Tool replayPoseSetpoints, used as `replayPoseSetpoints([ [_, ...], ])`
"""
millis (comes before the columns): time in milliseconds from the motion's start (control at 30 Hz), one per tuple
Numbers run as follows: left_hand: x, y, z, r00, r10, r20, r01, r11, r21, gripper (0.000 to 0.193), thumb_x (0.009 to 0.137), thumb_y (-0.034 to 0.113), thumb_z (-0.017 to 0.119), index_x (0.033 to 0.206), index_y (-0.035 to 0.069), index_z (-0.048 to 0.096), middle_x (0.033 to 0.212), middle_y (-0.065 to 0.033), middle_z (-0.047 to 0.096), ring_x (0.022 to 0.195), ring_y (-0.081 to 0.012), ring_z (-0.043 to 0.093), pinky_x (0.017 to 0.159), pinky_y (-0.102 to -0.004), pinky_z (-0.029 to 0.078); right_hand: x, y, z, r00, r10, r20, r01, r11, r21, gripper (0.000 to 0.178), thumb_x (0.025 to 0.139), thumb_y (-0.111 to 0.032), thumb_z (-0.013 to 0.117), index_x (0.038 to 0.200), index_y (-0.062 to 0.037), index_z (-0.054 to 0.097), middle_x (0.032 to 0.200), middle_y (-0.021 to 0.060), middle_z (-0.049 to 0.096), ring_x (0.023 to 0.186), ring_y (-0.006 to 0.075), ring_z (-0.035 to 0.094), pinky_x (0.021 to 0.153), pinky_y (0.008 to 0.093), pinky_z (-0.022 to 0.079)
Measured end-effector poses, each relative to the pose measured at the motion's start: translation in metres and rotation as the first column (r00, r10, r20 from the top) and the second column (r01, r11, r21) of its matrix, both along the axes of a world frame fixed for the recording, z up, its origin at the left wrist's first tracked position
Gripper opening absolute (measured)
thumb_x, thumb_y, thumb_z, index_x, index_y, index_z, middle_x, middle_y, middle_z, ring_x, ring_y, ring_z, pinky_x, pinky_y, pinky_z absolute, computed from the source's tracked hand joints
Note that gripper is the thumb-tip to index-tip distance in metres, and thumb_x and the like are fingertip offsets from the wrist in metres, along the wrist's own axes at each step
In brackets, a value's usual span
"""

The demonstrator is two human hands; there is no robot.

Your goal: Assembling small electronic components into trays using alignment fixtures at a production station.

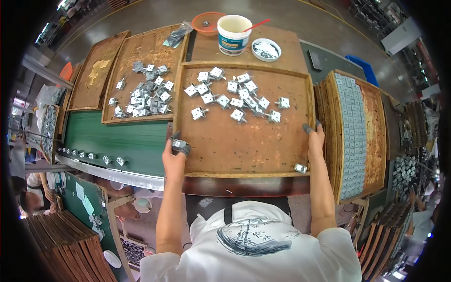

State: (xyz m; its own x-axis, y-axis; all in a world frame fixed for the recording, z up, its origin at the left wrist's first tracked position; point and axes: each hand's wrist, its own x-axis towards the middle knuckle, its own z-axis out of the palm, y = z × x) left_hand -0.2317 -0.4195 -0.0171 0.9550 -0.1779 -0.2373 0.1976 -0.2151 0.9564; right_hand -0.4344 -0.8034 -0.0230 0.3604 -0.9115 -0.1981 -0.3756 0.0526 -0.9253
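A shallow wooden tray (244, 150) lies in front of me, with several small silver metal parts (237, 101) scattered over its far half. My left hand (175, 157) is at the tray's left rim, its grey-covered fingers closed around one small metal part (178, 144). Whether that hand also presses on the rim I cannot tell. At the right rim, my right hand (315, 138) grips the tray, one covered fingertip inside and another outside. Near the front right corner, below this hand, lies a single metal part (300, 168).
Left of the tray, another wooden tray (141, 51) holds a heap of parts above a green conveyor belt (117, 134) carrying several more. A white bucket (233, 35), orange bowl (205, 29) and white lid (266, 50) stand behind. Stacked trays (373, 141) rise at right.
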Motion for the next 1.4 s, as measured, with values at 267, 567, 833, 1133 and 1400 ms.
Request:
replayPoseSetpoints([
  [267,0.006,-0.002,-0.003,0.996,0.052,0.068,-0.050,0.998,-0.039,0.047,0.087,0.007,0.068,0.133,0.006,0.058,0.098,-0.0005,0.059,0.082,-0.0073,0.053,0.061,-0.0210,0.046,-0.011,-0.011,-0.011,0.972,0.141,-0.189,-0.173,0.970,-0.170,0.063,0.084,-0.019,0.069,0.141,-0.0039,0.048,0.132,0.0196,0.057,0.124,0.0321,0.051,0.104,0.0394,0.041],
  [567,-0.079,-0.039,0.001,0.857,-0.420,0.297,0.286,0.869,0.403,0.058,0.075,0.009,0.075,0.131,0.008,0.061,0.115,-0.0144,0.051,0.108,-0.0290,0.052,0.093,-0.0353,0.046,-0.073,0.073,0.042,0.625,0.294,-0.723,-0.640,0.723,-0.259,0.035,0.081,-0.021,0.069,0.111,-0.0039,0.064,0.106,0.0183,0.061,0.103,0.0392,0.058,0.088,0.0445,0.050],
  [833,-0.102,-0.047,-0.012,0.802,-0.501,0.324,0.406,0.856,0.320,0.063,0.077,-0.004,0.073,0.137,0.003,0.054,0.114,-0.0071,0.051,0.099,-0.0172,0.059,0.084,-0.0277,0.051,0.026,0.073,0.012,0.698,0.562,-0.445,-0.643,0.765,-0.043,0.025,0.091,-0.018,0.061,0.107,-0.0006,0.067,0.109,0.0166,0.068,0.096,0.0342,0.066,0.071,0.0426,0.055],
  [1133,-0.109,-0.081,-0.016,0.759,-0.616,0.210,0.608,0.787,0.111,0.053,0.072,0.001,0.073,0.122,0.006,0.060,0.107,-0.0157,0.054,0.100,-0.0327,0.057,0.086,-0.0395,0.051,-0.006,0.068,0.020,0.879,0.451,0.153,-0.476,0.831,0.286,0.025,0.096,-0.008,0.053,0.119,-0.0011,0.063,0.103,0.0059,0.069,0.088,0.0142,0.066,0.075,0.0264,0.053],
  [1400,-0.147,-0.225,-0.020,0.490,-0.808,0.328,0.850,0.526,0.025,0.040,0.074,-0.006,0.066,0.113,0.001,0.062,0.104,-0.0121,0.053,0.093,-0.0232,0.059,0.076,-0.0324,0.051,-0.134,0.066,0.080,0.986,0.124,0.109,-0.130,0.990,0.052,0.023,0.095,-0.006,0.055,0.114,0.0019,0.066,0.097,0.0071,0.071,0.083,0.0118,0.065,0.070,0.0251,0.050],
])
